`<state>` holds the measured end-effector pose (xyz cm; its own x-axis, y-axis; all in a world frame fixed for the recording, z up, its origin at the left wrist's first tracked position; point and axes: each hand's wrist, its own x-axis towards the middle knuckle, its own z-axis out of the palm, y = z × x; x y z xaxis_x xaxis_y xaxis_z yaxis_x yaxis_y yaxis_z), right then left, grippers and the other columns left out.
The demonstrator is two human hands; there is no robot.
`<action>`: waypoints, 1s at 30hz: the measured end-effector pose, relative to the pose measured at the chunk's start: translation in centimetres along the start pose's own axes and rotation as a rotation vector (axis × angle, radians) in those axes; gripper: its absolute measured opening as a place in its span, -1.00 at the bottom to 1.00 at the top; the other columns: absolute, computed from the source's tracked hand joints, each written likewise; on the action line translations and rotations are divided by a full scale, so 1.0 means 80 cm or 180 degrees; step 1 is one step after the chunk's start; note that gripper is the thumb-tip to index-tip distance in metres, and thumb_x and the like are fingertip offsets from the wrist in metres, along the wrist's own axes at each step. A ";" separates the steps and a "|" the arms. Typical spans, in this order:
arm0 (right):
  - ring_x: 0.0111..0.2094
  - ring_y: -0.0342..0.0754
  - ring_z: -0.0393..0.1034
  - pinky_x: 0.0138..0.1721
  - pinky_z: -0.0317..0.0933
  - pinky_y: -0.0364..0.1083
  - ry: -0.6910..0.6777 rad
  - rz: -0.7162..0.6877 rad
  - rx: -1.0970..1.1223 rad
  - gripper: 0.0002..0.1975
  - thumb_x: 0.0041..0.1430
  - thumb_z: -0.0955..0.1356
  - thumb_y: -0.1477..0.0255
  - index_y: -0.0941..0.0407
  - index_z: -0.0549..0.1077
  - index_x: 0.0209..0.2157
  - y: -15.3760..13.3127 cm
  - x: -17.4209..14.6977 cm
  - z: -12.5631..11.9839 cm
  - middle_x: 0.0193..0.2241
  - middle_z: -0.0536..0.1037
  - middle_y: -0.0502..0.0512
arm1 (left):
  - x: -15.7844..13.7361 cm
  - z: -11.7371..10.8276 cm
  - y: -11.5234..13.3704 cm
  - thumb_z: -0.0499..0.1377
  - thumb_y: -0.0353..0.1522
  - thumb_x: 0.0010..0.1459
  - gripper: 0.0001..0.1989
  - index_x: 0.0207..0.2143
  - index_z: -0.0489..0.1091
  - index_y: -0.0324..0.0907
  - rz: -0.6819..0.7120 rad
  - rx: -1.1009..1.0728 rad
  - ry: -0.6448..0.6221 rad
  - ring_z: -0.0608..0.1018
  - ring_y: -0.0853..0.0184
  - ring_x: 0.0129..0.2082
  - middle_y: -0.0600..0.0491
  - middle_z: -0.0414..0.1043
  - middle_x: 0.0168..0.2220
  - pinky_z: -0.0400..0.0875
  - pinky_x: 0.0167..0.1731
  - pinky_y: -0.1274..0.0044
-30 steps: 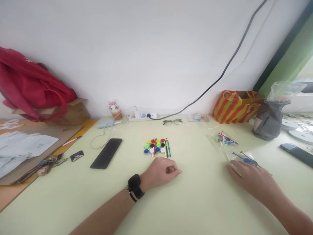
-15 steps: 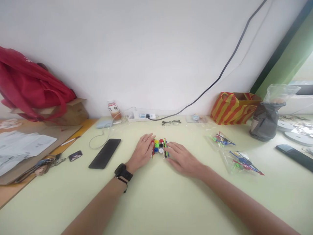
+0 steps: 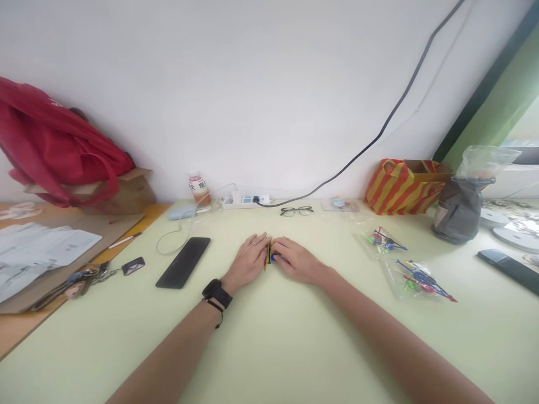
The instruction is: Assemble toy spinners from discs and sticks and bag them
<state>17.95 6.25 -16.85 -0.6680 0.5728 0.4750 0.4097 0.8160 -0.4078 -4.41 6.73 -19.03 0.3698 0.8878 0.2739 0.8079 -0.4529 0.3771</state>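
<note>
On the tabletop, thin coloured plastic sticks (image 3: 266, 259), with red and yellow showing, lie along the fingertips of my left hand (image 3: 247, 262). That hand rests palm down with its fingers stretched out. My right hand (image 3: 297, 260) has come up against the sticks, its fingers curled and its thumb tucked below. A bit of a blue plastic disc (image 3: 273, 257) shows at its fingertips. Other discs and the sticks on the right side are hidden under the right hand.
A black phone (image 3: 183, 262) lies left of my hands. Eyeglasses (image 3: 297, 211) and a power strip (image 3: 246, 201) are near the wall. To the right are clear bags (image 3: 416, 279) of coloured plastic parts, a striped bag (image 3: 406, 185) and a dark phone (image 3: 507, 270).
My right hand has moved left and its fingers have curled over the coloured discs, which were visible between the hands before. My left hand has barely moved.
</note>
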 end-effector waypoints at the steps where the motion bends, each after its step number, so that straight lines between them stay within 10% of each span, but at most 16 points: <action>1: -0.04 0.05 0.39 0.13 0.28 0.11 0.0005 0.0022 0.0013 -0.86 0.41 0.20 0.54 0.05 0.34 -0.13 0.000 -0.003 -0.002 -0.08 0.49 0.16 | 0.000 -0.001 0.002 -0.12 -0.29 0.48 -0.52 0.35 0.29 -0.07 -0.0004 0.0005 -0.0001 0.16 0.13 0.45 0.01 0.19 0.43 0.09 0.40 0.15; 24: 0.29 0.14 0.27 0.31 0.23 0.22 -0.0001 0.0811 -0.0358 -0.57 0.50 0.18 0.32 -0.03 0.29 0.32 0.004 -0.114 -0.057 0.26 0.39 0.24 | 0.004 -0.021 0.003 -0.01 -0.10 0.46 -0.52 0.33 0.34 0.03 0.0108 0.0213 0.0024 0.03 -0.07 0.48 -0.04 0.07 0.47 0.09 0.36 -0.03; 30: 0.23 0.16 0.32 0.22 0.30 0.18 0.0051 0.0730 -0.0393 -0.64 0.44 0.28 0.37 0.01 0.42 0.21 -0.012 -0.108 -0.064 0.19 0.43 0.26 | -0.002 -0.032 0.064 0.11 -0.22 0.42 -0.57 0.29 0.36 0.02 0.0754 0.0361 0.0492 0.14 -0.03 0.40 -0.02 0.20 0.40 0.17 0.34 0.06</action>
<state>26.51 0.90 -16.53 -0.5395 0.7443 0.3937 0.6228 0.6674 -0.4083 -1.54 4.06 -14.86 0.4870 0.7316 0.4770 0.7567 -0.6262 0.1878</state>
